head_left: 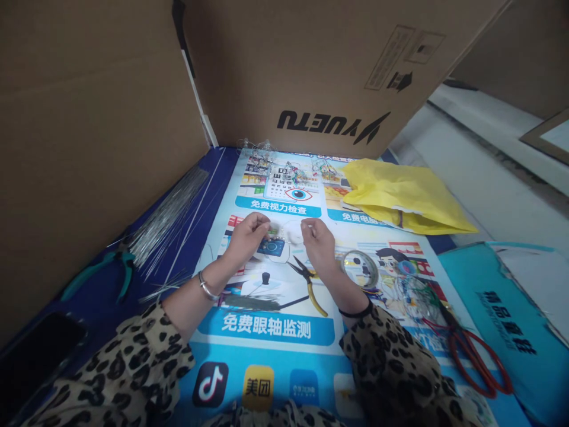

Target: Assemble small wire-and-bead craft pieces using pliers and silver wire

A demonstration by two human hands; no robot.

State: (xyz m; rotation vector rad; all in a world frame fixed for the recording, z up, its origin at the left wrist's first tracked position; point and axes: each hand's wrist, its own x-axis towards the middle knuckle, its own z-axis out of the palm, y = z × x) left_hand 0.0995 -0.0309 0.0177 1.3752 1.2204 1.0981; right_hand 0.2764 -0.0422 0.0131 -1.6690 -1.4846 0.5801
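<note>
My left hand (249, 237) is closed in a pinch over the middle of the printed sheet. Facing it a short way off, my right hand (318, 242) pinches too. A thin beaded wire (284, 238) hangs in small loops between the fingertips; its fine ends are hard to make out. Just below the right hand lie yellow-handled pliers (310, 284) with their jaws apart. A roll of clear tape (359, 270) rests to the right of that wrist. A bundle of short cut wires (251, 302) lies below the left hand.
Cardboard walls (284, 65) enclose the back and left. Long silvery wires (171, 207) and teal-handled pliers (100, 274) lie left, near a dark phone (44, 356). Red-handled scissors (475, 356), a yellow bag (409, 196) and a teal packet (498, 308) lie right. Beaded wire pieces (293, 172) lie at the back.
</note>
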